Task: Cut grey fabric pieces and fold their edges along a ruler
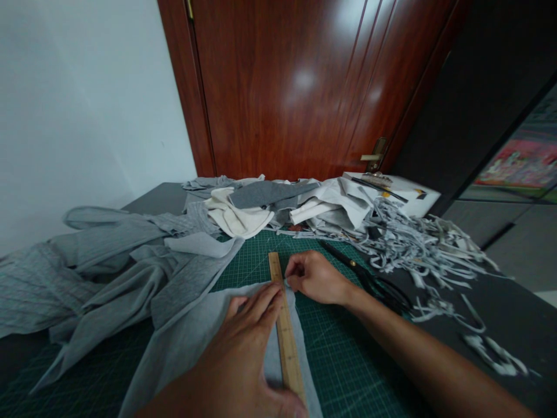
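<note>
Left hand (243,337) lies flat, fingers (261,302) spread, pressing a wooden ruler (285,331) onto a strip of grey fabric (191,342) on the green cutting mat (339,354) at the tabletop's near edge. Right hand (315,277) is pinched shut on something small at the ruler's far end — whether chalk, pen or the cloth's edge cannot be made out. If the pressure eases, ruler or knit could skew. Black scissors (369,281) lie just beside the right wrist — the handles hard to distinguish.
</note>
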Available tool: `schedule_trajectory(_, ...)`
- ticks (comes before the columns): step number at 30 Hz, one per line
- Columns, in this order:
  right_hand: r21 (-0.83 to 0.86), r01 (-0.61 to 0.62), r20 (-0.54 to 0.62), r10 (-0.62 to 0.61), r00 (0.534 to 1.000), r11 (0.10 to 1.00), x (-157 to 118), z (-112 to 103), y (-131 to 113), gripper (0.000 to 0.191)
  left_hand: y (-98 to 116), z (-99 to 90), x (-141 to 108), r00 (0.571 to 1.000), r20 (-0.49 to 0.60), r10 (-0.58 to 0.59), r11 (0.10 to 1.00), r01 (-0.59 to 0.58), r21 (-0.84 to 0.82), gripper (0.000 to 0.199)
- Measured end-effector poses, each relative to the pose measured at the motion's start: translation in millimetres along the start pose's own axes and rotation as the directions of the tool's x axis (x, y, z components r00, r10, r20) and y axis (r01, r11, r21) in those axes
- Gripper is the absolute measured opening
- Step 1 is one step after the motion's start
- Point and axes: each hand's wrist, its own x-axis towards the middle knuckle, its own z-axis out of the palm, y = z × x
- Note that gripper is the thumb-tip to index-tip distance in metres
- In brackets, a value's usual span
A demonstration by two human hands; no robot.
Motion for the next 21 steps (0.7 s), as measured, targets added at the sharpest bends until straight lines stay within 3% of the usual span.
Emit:
schedule_trajectory(6, 0.001, -0.021, -0.067, 0.021, 0.998, 1.000, 0, 1, 1, 0.018, 4, -4.5, 0, 1.000, 0.008, 0.007, 1.000, -0.007, 0.001, 0.142)
schedule_trajectory(12, -0.021, -0.016, -0.041, 0.015, 0.999, 1.000, -3, 8, -4, 0.017, -1, -0.1, 1, 1.000, 0.015, 0.007, 1.000, -0.007, 0.006, 0.143)
schedule_trajectory(17, -0.002, -0.006, 0.062, 0.006, 0.998, 1.000, -7, -1, -7, 0.019, 0, -0.6, 1, 1.000, -0.001, 0.023, 1.000, -0.023, -0.006, 0.139)
schedule_trajectory(21, 0.019, -0.041, -0.030, 0.042, 0.999, 0.999, -5, -6, -2, 0.016, 0, -1.5, 1, 0.998, -0.036, 0.050, 0.998, -0.051, -0.033, 0.139)
